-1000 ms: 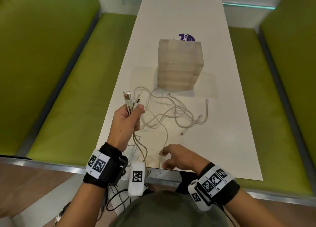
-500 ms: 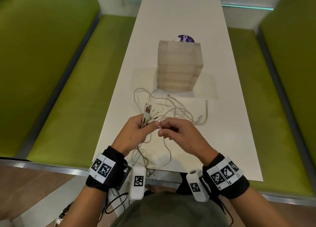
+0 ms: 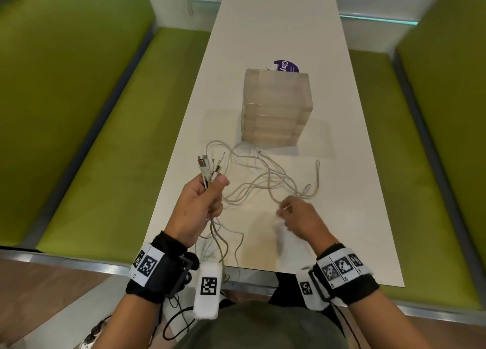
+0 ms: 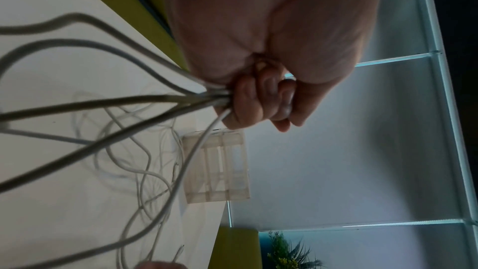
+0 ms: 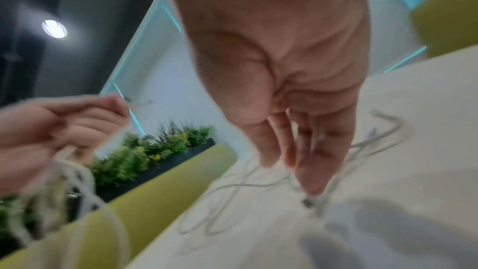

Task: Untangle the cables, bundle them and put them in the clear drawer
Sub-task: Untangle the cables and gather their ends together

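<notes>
Several white cables (image 3: 263,180) lie tangled on the white table (image 3: 355,217) in front of the clear drawer unit (image 3: 276,111). My left hand (image 3: 213,190) is raised over the table's left edge and grips a bunch of cable ends, with the plugs (image 3: 207,167) sticking up above the fist. The left wrist view shows the left hand (image 4: 258,99) with fingers curled round the cables (image 4: 103,109), which fan out from it. My right hand (image 3: 289,212) reaches low over the table, fingers straight. In the blurred right wrist view, the right hand (image 5: 297,161) touches loose cable near a plug (image 5: 308,204).
A purple round label (image 3: 286,65) lies behind the drawer unit (image 4: 217,167). Green benches (image 3: 118,164) run along both long sides of the table. Loose cable ends hang over the near table edge (image 3: 223,264). Potted plants (image 5: 145,150) stand beyond the bench.
Half a second ago my right hand was up at the left hand's bunch of plugs. It has since dropped right and down to the loose cables. The left hand keeps its grip.
</notes>
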Tool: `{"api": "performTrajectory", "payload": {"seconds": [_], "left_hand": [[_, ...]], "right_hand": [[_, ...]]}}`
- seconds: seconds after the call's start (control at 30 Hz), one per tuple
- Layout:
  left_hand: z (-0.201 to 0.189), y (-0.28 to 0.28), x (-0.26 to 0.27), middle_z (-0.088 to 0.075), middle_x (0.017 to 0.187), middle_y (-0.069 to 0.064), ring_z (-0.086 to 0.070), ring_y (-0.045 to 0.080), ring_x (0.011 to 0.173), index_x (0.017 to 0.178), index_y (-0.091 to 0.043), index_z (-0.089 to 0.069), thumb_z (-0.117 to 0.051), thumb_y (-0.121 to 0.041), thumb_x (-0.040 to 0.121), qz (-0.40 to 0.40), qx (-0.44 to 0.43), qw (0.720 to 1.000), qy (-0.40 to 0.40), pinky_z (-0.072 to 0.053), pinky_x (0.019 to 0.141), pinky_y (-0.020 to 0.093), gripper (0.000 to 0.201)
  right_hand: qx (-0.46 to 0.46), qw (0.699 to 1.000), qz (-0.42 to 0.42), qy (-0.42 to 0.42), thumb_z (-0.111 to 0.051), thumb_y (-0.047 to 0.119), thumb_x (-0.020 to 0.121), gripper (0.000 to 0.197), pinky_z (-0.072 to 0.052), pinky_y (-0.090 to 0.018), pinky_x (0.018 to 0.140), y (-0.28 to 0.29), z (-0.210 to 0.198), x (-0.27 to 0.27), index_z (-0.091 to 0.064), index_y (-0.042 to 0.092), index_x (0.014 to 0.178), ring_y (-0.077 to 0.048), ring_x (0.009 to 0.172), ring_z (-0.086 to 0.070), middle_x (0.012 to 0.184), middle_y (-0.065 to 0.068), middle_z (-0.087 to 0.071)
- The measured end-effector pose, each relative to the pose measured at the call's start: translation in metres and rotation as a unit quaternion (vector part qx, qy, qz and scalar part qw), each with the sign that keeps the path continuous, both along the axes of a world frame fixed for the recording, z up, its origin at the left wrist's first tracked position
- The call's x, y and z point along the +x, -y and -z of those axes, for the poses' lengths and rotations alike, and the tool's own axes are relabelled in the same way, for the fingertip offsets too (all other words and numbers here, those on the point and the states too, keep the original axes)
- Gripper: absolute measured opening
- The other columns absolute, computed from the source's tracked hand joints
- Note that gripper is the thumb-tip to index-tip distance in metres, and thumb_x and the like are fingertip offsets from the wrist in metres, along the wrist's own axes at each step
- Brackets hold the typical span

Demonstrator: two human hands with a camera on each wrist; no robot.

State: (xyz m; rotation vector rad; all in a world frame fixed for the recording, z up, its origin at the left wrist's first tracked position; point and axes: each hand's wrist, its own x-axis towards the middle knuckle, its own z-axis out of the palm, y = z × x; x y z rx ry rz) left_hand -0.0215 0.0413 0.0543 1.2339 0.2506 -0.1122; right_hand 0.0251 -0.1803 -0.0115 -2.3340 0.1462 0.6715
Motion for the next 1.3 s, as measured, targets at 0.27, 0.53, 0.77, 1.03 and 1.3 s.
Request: {"api": "performTrajectory", "payload": {"seconds": [0.27, 0.53, 0.77, 1.03, 1.3], "left_hand": [[0.002, 0.003, 0.005, -0.028, 0.055, -0.006, -0.021, 0.010, 0.046, 0.078, -0.015, -0.051, -0.057, -0.020, 0.084, 0.026, -0.007, 1.000, 0.003, -0.020, 0.044, 0.023, 0.010], [0.001, 0.002, 0.008, -0.030, 0.053, -0.007, -0.023, 0.008, 0.044, 0.080, -0.012, -0.052, -0.059, -0.014, 0.089, 0.035, -0.001, 0.999, -0.007, -0.020, 0.044, 0.021, 0.012], [-0.001, 0.003, 0.008, -0.028, 0.053, -0.007, -0.023, 0.010, 0.047, 0.085, -0.009, -0.051, -0.055, -0.016, 0.093, 0.020, -0.012, 1.000, -0.014, -0.021, 0.046, 0.023, 0.011], [0.002, 0.008, 0.015, -0.038, 0.059, -0.003, -0.029, 0.010, 0.052, 0.082, -0.010, -0.052, -0.045, -0.022, 0.098, -0.003, -0.021, 0.999, -0.036, -0.028, 0.049, 0.020, 0.021], [0.002, 0.010, 0.012, -0.040, 0.059, -0.004, -0.030, 0.010, 0.051, 0.082, -0.011, -0.053, -0.046, -0.021, 0.097, 0.004, -0.019, 0.999, -0.034, -0.028, 0.050, 0.022, 0.019]], "right_hand": [[-0.076, 0.984, 0.158, 0.000, -0.061, 0.030, 0.085, 0.030, -0.050, -0.032, 0.067, 0.025, 0.031, 0.039, -0.061, -0.001, 0.089, -0.032, 0.078, -0.064, 0.091, -0.018, -0.067], [-0.071, 0.971, 0.229, -0.015, -0.054, 0.060, 0.085, 0.063, -0.049, -0.036, 0.068, 0.038, 0.032, 0.049, -0.048, 0.000, 0.105, -0.033, 0.076, -0.064, 0.092, -0.016, -0.061], [-0.048, 0.962, 0.269, 0.021, -0.055, 0.024, 0.090, 0.032, -0.046, -0.035, 0.069, 0.048, 0.035, 0.062, -0.058, -0.006, 0.102, -0.035, 0.088, -0.062, 0.101, -0.023, -0.066], [0.044, 0.952, 0.277, 0.120, -0.047, 0.016, 0.092, 0.017, -0.047, -0.035, 0.071, 0.038, 0.018, 0.054, -0.056, 0.004, 0.102, -0.029, 0.082, -0.057, 0.088, -0.009, -0.059], [-0.071, 0.971, 0.227, 0.022, -0.059, 0.006, 0.084, 0.023, -0.041, -0.029, 0.067, 0.041, 0.043, 0.073, -0.058, -0.008, 0.102, -0.035, 0.093, -0.062, 0.099, -0.022, -0.064]]}}
